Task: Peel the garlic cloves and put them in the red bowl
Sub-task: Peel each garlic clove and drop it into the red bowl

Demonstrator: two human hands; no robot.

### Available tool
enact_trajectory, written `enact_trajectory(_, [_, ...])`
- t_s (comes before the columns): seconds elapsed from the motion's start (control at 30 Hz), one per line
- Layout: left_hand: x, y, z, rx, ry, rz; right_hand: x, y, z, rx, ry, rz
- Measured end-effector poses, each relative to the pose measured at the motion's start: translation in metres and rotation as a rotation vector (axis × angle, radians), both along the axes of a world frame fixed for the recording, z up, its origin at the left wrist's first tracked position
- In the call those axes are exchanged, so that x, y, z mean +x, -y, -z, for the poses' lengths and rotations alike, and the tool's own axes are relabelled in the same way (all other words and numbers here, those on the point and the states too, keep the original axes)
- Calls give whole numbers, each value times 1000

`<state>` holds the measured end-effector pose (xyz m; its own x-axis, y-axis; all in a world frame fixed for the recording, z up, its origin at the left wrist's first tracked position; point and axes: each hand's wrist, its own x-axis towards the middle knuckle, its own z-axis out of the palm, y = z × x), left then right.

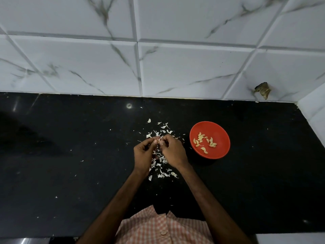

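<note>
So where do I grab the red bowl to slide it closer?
Pinch the red bowl by its rim, thumb just inside, coming from its right. It sits upright and open, so the rim is probably the easiest hold; peeled cloves lie in its middle, and the left hand and right hand pinch a garlic clove on its left.

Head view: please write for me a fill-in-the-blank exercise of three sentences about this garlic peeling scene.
1. The peeled cloves lie in a bowl whose colour is ____.
2. The left hand and the right hand together pinch one garlic clove, and the bowl stands to the ____ of both hands.
3. Torn garlic skins lie scattered on the countertop, whose colour is ____.

Missing words: red; right; black.
</note>
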<state>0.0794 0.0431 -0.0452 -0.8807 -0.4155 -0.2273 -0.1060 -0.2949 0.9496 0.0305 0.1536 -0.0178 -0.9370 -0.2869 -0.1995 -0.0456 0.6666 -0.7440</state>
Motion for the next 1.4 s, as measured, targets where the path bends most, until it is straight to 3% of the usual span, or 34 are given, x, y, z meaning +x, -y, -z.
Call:
enact_trajectory(0.43, [0, 1, -4, 58, -18, 27, 3, -7, -3, -4, -196, -105])
enact_trajectory(0.73, [-1, 2, -5, 14, -46, 42, -1, -8, -1, -183, -103, 8])
enact_trajectory(0.93, [-2, 5, -3, 90, -39, -5, -3, -10, 3, -288, -79, 103])
enact_trajectory(1.07, [-3, 6, -1, 102, -28, -35, -6, -14, 7, -284, -122, 133])
enact_trajectory(1.27, [-4, 4, -1, 103, -13, -57, -5, -10, 6, -137, -269, 3])
enact_trajectory(1.4, [-4, 5, 0, 75, -7, -69, -1, -3, 5, -142, -327, -57])
